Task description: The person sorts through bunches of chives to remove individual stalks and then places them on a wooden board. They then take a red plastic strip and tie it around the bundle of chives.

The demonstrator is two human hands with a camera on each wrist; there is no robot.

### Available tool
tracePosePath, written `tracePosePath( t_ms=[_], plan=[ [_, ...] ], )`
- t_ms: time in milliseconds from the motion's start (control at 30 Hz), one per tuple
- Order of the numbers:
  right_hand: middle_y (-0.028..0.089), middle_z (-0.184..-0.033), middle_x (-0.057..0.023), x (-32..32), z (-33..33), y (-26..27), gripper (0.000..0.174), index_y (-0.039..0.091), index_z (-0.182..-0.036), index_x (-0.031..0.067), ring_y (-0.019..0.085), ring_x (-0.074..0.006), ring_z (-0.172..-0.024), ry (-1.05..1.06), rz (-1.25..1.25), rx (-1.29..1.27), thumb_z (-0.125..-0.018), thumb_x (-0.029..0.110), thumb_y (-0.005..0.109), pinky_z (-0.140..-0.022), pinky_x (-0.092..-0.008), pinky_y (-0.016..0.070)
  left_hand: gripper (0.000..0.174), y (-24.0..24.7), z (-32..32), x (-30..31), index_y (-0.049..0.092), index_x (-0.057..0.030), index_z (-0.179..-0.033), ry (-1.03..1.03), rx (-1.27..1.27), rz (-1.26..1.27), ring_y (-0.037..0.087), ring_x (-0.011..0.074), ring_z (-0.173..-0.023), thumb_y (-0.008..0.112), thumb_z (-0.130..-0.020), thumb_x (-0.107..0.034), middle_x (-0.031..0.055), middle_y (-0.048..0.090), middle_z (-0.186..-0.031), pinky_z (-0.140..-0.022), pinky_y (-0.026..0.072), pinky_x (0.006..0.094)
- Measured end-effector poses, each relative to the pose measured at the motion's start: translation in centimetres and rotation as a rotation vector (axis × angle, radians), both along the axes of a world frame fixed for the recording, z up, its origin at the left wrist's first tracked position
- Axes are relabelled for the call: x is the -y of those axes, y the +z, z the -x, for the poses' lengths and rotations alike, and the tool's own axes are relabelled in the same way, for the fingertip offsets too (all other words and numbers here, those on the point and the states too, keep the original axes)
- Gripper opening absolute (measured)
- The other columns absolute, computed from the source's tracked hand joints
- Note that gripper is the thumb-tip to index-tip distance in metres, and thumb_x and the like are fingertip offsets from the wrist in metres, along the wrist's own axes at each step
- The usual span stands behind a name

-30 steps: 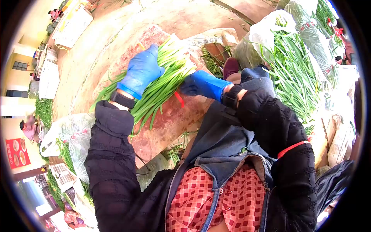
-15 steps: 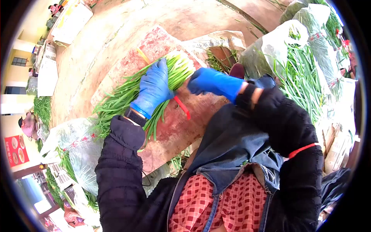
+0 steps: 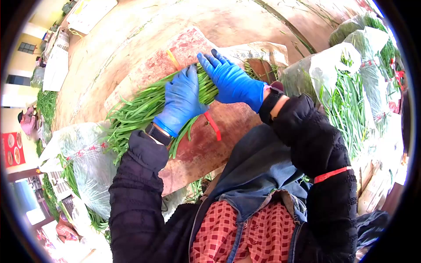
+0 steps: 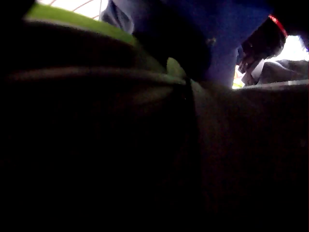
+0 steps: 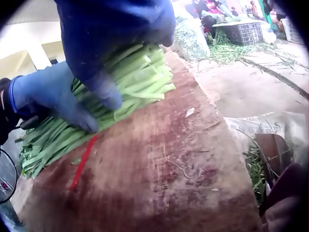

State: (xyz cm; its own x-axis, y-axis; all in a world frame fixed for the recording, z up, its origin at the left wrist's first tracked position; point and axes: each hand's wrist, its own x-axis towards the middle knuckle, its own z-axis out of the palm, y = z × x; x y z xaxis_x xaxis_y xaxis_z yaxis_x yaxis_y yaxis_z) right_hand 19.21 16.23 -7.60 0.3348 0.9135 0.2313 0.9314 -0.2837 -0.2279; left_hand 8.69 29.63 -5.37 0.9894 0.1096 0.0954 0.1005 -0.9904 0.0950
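A bunch of garlic chives (image 3: 142,107) lies across a reddish, worn board (image 3: 197,151). My left hand (image 3: 180,103), in a blue glove, grips it around the middle from above. My right hand (image 3: 237,85), also gloved, spans the stem end, its thumb (image 5: 108,94) against the near side in the right wrist view. Pale stem ends (image 5: 157,77) poke out beyond that hand. A red strip (image 3: 212,125) sticks out from under the bunch near my left thumb, and a yellow strip (image 3: 173,59) on the far side. The left wrist view is mostly dark.
Clear plastic bags of greens stand at the left (image 3: 90,160) and right (image 3: 346,98). A printed sack (image 3: 267,52) lies beyond the board, near my shoe. Farther off, a dark crate (image 5: 241,33) stands on the floor amid scattered leaves.
My right hand was beside the stem end, apart from it half a second ago; it has moved over onto the stems, covering them. My left hand keeps its hold on the bunch.
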Motion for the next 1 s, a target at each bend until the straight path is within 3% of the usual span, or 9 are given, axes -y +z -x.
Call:
tracePosePath(
  t_ms=[233,400,500,633,700,800,867,933,1000],
  plan=[
    [0.037,-0.138,-0.0199,-1.0,0.2,3.7,0.09,0.026,-0.139,0.0012,0.027,-0.0357,-0.134,0.082,0.2,0.234,-0.064,0.025,0.07,-0.108,-0.0519,0.0216,0.08,-0.3,-0.4,-1.2,0.044,-0.0023,-0.108,0.011,-0.157,-0.103,0.058,0.0303,-0.083,0.081,-0.05,-0.043,0.0139,0.056,-0.091,-0.07,0.0434,0.0428],
    [0.056,-0.112,-0.0202,-2.8,-1.0,1.5,0.101,0.029,-0.137,0.0027,0.057,-0.0345,-0.101,0.17,0.142,-0.042,-0.054,0.03,0.08,-0.086,-0.04,0.0461,0.091,-0.6,0.5,-0.7,0.043,0.0005,-0.116,0.11,-0.069,-0.124,0.055,0.0266,-0.095,0.081,-0.049,-0.048,0.0119,0.055,-0.098,-0.079,0.0409,0.0427],
    [0.057,-0.11,-0.0207,-2.9,-0.6,2.4,0.1,0.03,-0.137,0.0028,0.058,-0.0333,-0.097,0.11,0.33,-0.064,-0.054,0.028,0.08,-0.083,-0.0394,0.0472,0.098,-1.3,2.3,-0.8,0.04,0.0011,-0.12,0.088,0.154,-0.297,0.05,0.0233,-0.106,0.081,-0.049,-0.052,0.0116,0.054,-0.105,-0.086,0.0372,0.0422],
    [0.056,-0.114,-0.0223,-3.2,-1.6,3.5,0.094,0.036,-0.134,0.0007,0.056,-0.0347,-0.104,0.211,0.372,-0.183,-0.056,0.032,0.078,-0.089,-0.0405,0.0453,0.093,-0.9,2.4,-1.4,0.04,-0.0012,-0.117,0.078,-0.116,-0.081,0.051,0.0243,-0.098,0.081,-0.049,-0.049,0.0108,0.052,-0.1,-0.081,0.0389,0.0399],
    [0.053,-0.121,-0.0238,-3.7,-2.5,4.1,0.08,0.04,-0.132,0.003,0.053,-0.0358,-0.11,0.232,0.371,-0.276,-0.067,0.037,0.072,-0.093,-0.0403,0.0432,0.087,-1.2,2.4,-1.8,0.042,-0.0021,-0.112,0.059,-0.093,-0.03,0.051,0.0236,-0.092,0.082,-0.047,-0.045,0.0096,0.051,-0.095,-0.077,0.0396,0.0386],
    [0.054,-0.123,-0.0173,-5.7,-3.4,1.8,0.048,0.051,-0.124,0.0049,0.055,-0.0366,-0.106,0.294,-0.062,0.131,-0.089,0.037,0.047,-0.09,-0.0408,0.0439,0.082,-1.9,2.5,-1.9,0.043,-0.0028,-0.108,0.049,0.005,-0.059,0.051,0.024,-0.088,0.081,-0.046,-0.042,0.0089,0.051,-0.093,-0.075,0.0395,0.0376],
    [0.058,-0.116,-0.017,-6.3,-3.2,-0.2,0.045,0.054,-0.119,0.0055,0.057,-0.0364,-0.099,0.215,0.032,-0.041,-0.089,0.037,0.045,-0.087,-0.0423,0.045,0.081,-1.8,3.1,-2.4,0.044,-0.0028,-0.107,0.061,0.027,-0.042,0.051,0.0242,-0.088,0.081,-0.046,-0.041,0.0084,0.051,-0.091,-0.075,0.0394,0.0373],
    [0.064,-0.091,-0.018,-6.0,-2.3,0.1,0.04,0.066,-0.1,0.0085,0.061,-0.0362,-0.082,0.094,0.099,-0.231,-0.089,0.039,0.041,-0.076,-0.0461,0.0468,0.087,-2.2,3.5,-2.3,0.042,-0.0003,-0.113,0.09,0.179,0.038,0.047,0.0284,-0.102,0.081,-0.047,-0.04,0.0132,0.048,-0.105,-0.083,0.039,0.0403],
    [0.064,-0.087,-0.0183,-5.4,-1.8,0.3,0.04,0.067,-0.095,0.0095,0.061,-0.0363,-0.081,0.041,0.173,-0.248,-0.089,0.039,0.041,-0.074,-0.0462,0.0468,0.093,-2.4,3.6,-1.6,0.039,0.0011,-0.122,0.09,0.273,0.035,0.039,0.0337,-0.12,0.081,-0.049,-0.038,0.0168,0.042,-0.121,-0.095,0.0344,0.0445]
  ],
)
